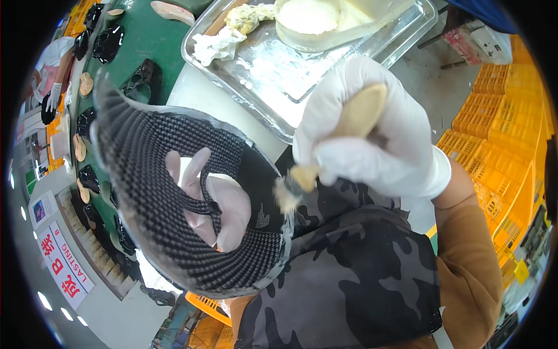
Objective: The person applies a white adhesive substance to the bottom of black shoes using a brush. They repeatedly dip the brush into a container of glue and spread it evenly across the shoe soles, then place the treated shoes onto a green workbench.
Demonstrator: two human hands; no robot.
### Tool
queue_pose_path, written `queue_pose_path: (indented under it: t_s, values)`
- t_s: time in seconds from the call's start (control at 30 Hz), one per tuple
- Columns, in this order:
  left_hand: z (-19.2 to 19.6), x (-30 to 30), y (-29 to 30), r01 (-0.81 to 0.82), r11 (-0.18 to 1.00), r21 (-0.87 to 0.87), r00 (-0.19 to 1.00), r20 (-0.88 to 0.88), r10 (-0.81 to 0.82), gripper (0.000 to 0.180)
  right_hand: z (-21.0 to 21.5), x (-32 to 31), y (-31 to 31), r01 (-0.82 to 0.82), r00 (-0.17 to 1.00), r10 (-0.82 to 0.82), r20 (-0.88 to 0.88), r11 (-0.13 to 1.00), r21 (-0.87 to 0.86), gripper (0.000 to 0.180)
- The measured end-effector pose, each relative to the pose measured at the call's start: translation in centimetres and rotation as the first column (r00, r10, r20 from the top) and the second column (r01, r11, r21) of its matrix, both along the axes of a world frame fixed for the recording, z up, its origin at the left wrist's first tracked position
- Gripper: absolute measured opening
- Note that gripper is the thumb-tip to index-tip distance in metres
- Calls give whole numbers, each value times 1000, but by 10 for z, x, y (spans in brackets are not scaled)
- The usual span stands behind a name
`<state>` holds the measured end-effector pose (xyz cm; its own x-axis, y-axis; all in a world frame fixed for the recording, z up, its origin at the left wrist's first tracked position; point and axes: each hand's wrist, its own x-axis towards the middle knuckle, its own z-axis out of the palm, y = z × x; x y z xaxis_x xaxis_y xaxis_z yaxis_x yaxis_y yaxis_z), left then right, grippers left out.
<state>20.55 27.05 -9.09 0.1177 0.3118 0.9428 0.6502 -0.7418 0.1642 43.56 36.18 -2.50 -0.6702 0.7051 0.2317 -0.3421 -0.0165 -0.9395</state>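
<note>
A black and grey woven shoe upper (pixel 154 151) hangs over my gloved left hand (pixel 229 203), which grips it from the inner side. Part of that hand shows through the upper's opening, a strap crossing in front of it; its other fingers are hidden. In my gloved right hand (pixel 378 134) is a brush with a wooden handle (pixel 361 110). Its pale bristles (pixel 286 198) are at the upper's right edge, where a whitish coating runs along the rim. Whether they touch it is hard to tell.
Beyond my hands lies a metal tray (pixel 195 55) smeared white, with a tub (pixel 360 29) of white paste and a crusted cloth (pixel 218 46). On the left, a green conveyor (pixel 136 35) carries black shoe parts (pixel 145 81) and beige insoles. A co-worker's gloved hand (pixel 54 98) is there. Yellow crates (pixel 482 128) stand right.
</note>
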Motion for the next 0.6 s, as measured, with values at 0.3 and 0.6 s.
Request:
queue_pose_path:
  t_s: [0.3, 0.6]
  values:
    - [2, 8, -20, -47, 906, -420, 984, 136, 114, 70, -8, 0, 15, 386, 922, -383, -63, 921, 59, 19]
    - [37, 0, -27, -155, 792, -591, 985, -152, 79, 42, 15, 36, 56, 552, 833, -550, -68, 811, 194, 14]
